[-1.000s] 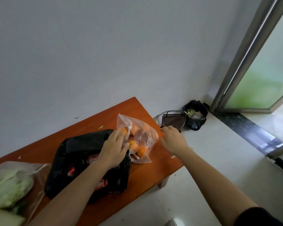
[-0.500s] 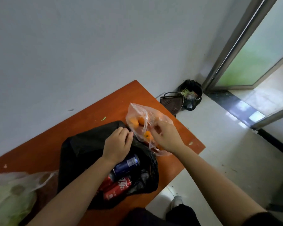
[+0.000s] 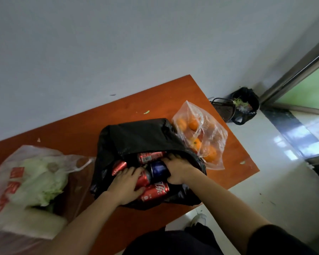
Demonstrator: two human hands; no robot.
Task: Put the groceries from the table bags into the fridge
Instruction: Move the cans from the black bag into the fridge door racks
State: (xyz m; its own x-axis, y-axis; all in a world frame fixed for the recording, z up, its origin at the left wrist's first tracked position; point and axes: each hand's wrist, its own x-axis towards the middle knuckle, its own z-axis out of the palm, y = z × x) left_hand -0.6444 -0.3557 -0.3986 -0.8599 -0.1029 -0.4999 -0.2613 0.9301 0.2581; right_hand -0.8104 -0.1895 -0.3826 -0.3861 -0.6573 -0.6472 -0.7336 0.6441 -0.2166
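Note:
A black plastic bag [image 3: 140, 137] lies open on the orange-brown table [image 3: 81, 129], with several red cola cans [image 3: 153, 190] and a blue can [image 3: 159, 169] inside. My left hand [image 3: 126, 184] reaches into the bag and curls round a red can [image 3: 143, 178]. My right hand [image 3: 177, 168] is also in the bag, fingers wrapped round the blue can. To the right lies a clear bag of oranges [image 3: 201, 137], apart from both hands.
A white bag with red print holding a cabbage [image 3: 37, 175] sits at the table's left. On the floor beyond the table's right corner are a dark basket [image 3: 224, 109] and a black bin [image 3: 246, 105]. A glass door [image 3: 306, 85] is at right.
My right hand let go of the orange bag, which now lies on the table. Both hands moved down into the black bag and took hold of cans.

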